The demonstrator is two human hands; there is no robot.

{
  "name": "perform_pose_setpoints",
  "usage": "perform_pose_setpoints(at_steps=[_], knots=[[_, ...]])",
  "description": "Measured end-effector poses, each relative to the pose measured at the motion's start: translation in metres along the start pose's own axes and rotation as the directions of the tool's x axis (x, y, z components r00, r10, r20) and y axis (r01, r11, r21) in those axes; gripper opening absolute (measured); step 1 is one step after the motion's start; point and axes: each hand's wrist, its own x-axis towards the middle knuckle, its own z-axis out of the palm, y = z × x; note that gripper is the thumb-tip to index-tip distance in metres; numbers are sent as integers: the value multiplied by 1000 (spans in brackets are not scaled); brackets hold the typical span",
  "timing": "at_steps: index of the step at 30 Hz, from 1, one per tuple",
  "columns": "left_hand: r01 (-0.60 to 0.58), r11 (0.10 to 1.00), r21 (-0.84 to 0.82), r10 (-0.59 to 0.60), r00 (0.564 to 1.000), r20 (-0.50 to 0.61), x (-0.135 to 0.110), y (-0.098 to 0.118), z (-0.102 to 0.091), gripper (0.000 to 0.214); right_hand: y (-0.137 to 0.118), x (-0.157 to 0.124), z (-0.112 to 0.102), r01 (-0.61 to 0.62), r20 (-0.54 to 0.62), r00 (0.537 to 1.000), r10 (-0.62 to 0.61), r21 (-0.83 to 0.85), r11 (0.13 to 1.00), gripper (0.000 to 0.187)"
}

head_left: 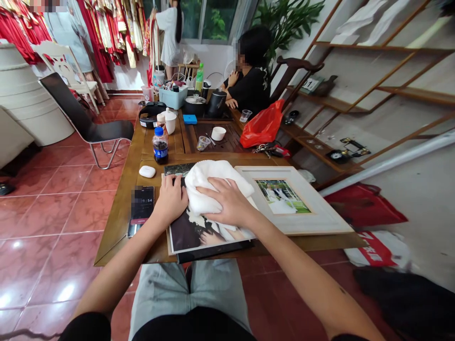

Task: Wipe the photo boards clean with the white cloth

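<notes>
A large photo panel (185, 232) lies on the wooden table in front of me, its printed side up. My left hand (171, 201) rests on the panel's left side, fingers apart and slightly bent, holding it down. A folded white towel (202, 189) is under my right hand (229, 201), which grips it with spread fingers and presses it on the panel. The towel covers much of the picture. Beneath the panel, a dark flat piece (213, 251) sticks out at the front edge. Right of it lies a white picture frame (322, 218) with a small wedding photo (282, 196).
Left of the panel lie a phone (143, 208) and a white earbud case (147, 171). Behind stand a cola bottle (160, 147), a white cup (218, 133) and a red plastic bag (263, 124). A person in black (252, 80) sits at the far end; shelves (334, 104) line the right.
</notes>
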Motion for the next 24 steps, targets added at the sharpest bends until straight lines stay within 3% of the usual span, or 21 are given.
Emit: perform_pose_setpoints(at_steps=[11,24], knots=[[-1,1000,-1,1,1000,-7,1,3,-2,42,-34,-60,-7,42,-53,998,-39,67,997,68],[6,1000,-23,-5,999,40,2,-3,-2,44,-74,-63,-1,115,10,993,-118,185,976,75]])
